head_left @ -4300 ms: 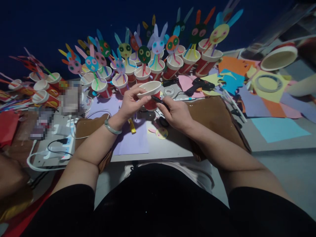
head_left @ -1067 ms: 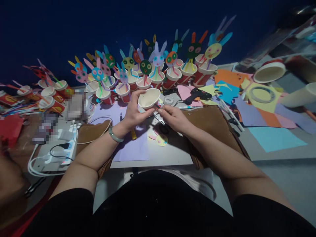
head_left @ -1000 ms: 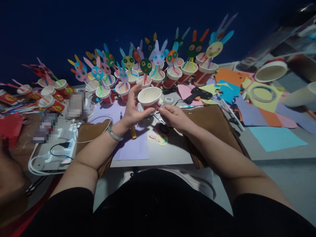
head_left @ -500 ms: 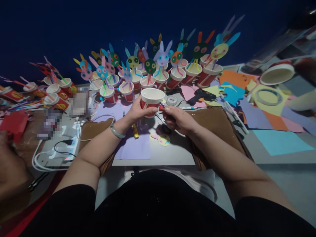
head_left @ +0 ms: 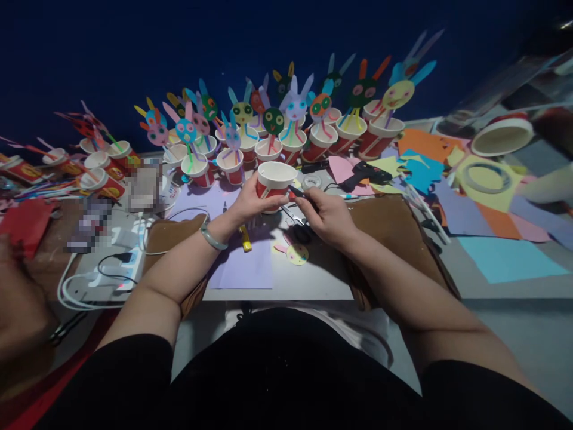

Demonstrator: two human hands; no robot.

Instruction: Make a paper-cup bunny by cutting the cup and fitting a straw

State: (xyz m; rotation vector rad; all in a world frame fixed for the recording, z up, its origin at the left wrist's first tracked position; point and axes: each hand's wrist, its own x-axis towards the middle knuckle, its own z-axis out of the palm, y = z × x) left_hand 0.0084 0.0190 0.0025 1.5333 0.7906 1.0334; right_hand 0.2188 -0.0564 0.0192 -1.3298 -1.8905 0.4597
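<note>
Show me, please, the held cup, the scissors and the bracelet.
Held cup [head_left: 274, 190]: head view, on its red wall.
Scissors [head_left: 302, 233]: head view, on the black handles.
Bracelet [head_left: 211, 240]: head view, on its band.

Craft wkspace, rows of rabbit-head cups [head_left: 323, 141], misc. col. paper [head_left: 513, 260], scissors [head_left: 301, 233], pwr strip [head_left: 129, 270] on tbl [head_left: 308, 286]

A red paper cup [head_left: 273, 189], white inside and at the rim, is held mouth-up near the centre; just right of it, a slim black tool [head_left: 296, 192] points leftward, contact unclear.

Head-worn view, facing forward and down, near the table [head_left: 313, 283]
</note>
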